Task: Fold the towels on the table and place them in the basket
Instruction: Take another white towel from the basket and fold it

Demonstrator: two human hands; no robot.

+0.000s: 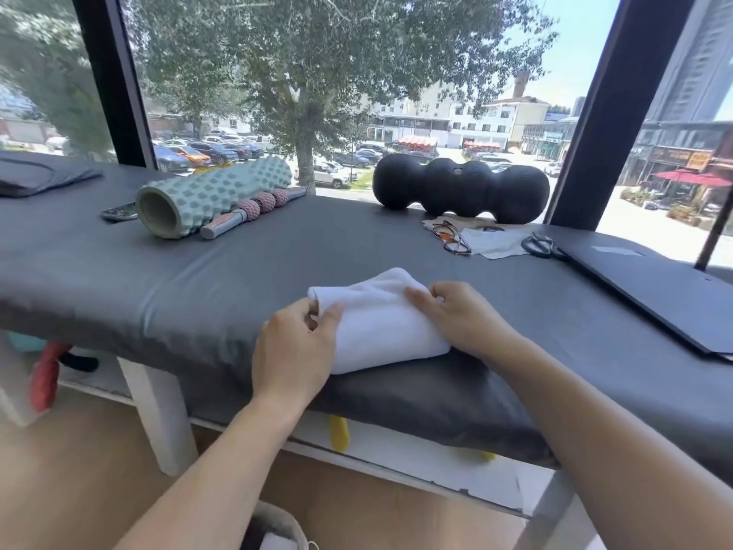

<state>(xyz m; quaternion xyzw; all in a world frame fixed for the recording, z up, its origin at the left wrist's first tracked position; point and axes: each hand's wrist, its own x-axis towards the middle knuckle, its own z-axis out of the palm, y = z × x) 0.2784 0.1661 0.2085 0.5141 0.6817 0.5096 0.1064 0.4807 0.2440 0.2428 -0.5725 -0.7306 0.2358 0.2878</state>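
A single head-worn wide-angle view looks forward and down, close over the tabletop [198, 271] (window [357, 93] straight ahead).

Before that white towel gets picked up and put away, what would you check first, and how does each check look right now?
1. Folded white terry towel is compact: ok.
2. Left hand grips the towel's left edge: ok.
3. Right hand presses the towel's right side: ok.
4. Towel lies fully on the grey padded table, near its front edge: ok.
5. Brown-framed glasses and black scissors lie clear of the towel: ok.
6. Light fabric basket at the bottom edge has room: cannot tell.
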